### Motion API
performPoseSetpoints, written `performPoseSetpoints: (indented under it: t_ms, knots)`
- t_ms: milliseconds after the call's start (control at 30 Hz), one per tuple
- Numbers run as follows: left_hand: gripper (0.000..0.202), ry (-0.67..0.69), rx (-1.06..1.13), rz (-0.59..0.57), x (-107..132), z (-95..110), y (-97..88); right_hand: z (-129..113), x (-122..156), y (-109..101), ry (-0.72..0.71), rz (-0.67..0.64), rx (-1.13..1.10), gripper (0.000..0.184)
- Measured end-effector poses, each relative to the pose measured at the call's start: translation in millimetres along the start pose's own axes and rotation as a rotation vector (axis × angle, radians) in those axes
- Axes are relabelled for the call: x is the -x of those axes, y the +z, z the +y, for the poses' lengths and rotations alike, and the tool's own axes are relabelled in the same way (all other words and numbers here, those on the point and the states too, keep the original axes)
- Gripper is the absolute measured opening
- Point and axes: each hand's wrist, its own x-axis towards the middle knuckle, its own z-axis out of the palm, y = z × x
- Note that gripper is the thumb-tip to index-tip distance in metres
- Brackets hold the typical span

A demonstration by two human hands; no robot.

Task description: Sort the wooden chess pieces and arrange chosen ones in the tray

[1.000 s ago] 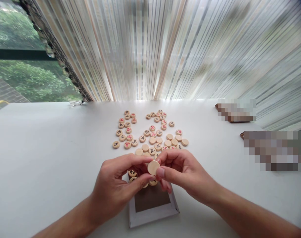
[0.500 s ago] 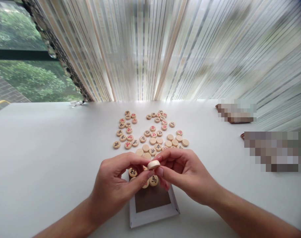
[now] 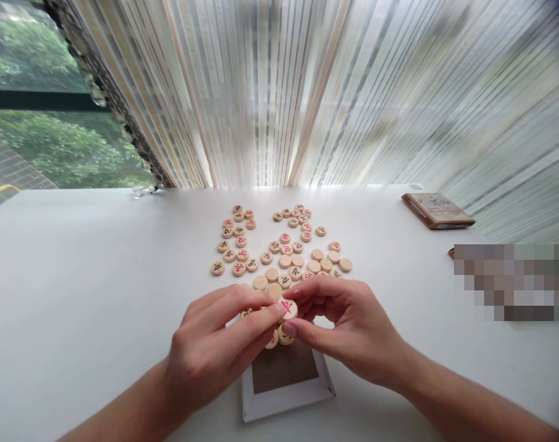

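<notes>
Between my two hands, above a shallow white box [image 3: 288,402] with a brown inside, is a round wooden xiangqi piece [image 3: 289,309] with a red character facing me. My right hand [image 3: 348,319] pinches it between thumb and fingers from the right. The fingertips of my left hand [image 3: 224,337] press on its left side and face. Under the hands, several larger pieces lie in the box's far part; one marked piece [image 3: 270,339] peeks out below my left fingers. My hands partly hide the box and these pieces.
Several loose xiangqi pieces [image 3: 239,268] lie scattered beyond the box, with red or black characters; a group of blank-side-up discs [image 3: 326,264] is among them. At the right stand a flat brown box [image 3: 438,210] and a blurred-out object [image 3: 513,282]. Striped curtains [image 3: 270,92] hang behind the white table [image 3: 99,294].
The held piece has turned from its plain side and edge to its red-character face. My left fingers have shifted over onto it. My right hand stays nearly in place.
</notes>
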Motion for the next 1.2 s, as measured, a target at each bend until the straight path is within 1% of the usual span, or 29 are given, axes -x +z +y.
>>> performPoseSetpoints:
  t_ms: [100,200,300,400,500,600,733,800,867,933,1033,1133,1200]
  knots:
    - [0.018,-0.019,0.010,-0.011,0.2,-0.2,-0.8,-2.0,-1.1,-2.8,0.029,-0.030,0.010,0.031]
    - [0.018,-0.018,0.037,-0.031,0.4,-1.7,-2.5,-5.7,-1.5,-7.7,0.023,-0.074,0.089,0.029]
    - [0.020,0.029,0.047,-0.038,1.1,-4.5,-2.1,-11.4,-1.8,-12.7,-0.048,-0.143,0.233,0.022]
    - [0.018,0.072,0.049,-0.039,1.4,-6.8,1.0,-16.4,-2.3,-14.9,-0.166,-0.190,0.442,0.011]
    - [0.017,0.050,0.064,-0.054,0.8,-8.0,3.7,-18.2,-2.8,-15.3,-0.243,-0.190,0.569,0.006]
    - [0.023,0.011,0.090,-0.013,-1.4,-9.3,3.4,-21.6,-3.8,-18.8,-0.244,-0.159,0.632,0.006]
    - [0.028,-0.064,0.113,0.055,-5.3,-12.4,0.6,-40.3,-4.5,-28.8,-0.247,-0.123,0.765,0.008]
    - [0.028,-0.076,0.110,0.068,-6.5,-13.7,0.2,-51.2,-3.6,-32.9,-0.255,-0.129,0.806,0.008]
    - [0.027,-0.084,0.108,0.072,-6.7,-14.4,1.0,-56.1,-1.7,-35.4,-0.258,-0.127,0.828,0.009]
    - [0.027,-0.094,0.109,0.069,-6.2,-14.8,2.7,-51.7,1.2,-36.9,-0.259,-0.120,0.828,0.009]
    - [0.025,-0.111,0.109,0.065,-4.5,-15.7,5.0,-31.5,7.1,-39.6,-0.240,-0.128,0.814,0.010]
    - [0.024,-0.125,0.096,0.067,-2.9,-17.0,5.8,-11.5,14.5,-42.5,-0.185,-0.199,0.876,0.010]
    - [0.025,-0.136,0.083,0.062,-2.4,-17.6,5.7,-4.8,18.9,-42.8,-0.161,-0.259,0.920,0.011]
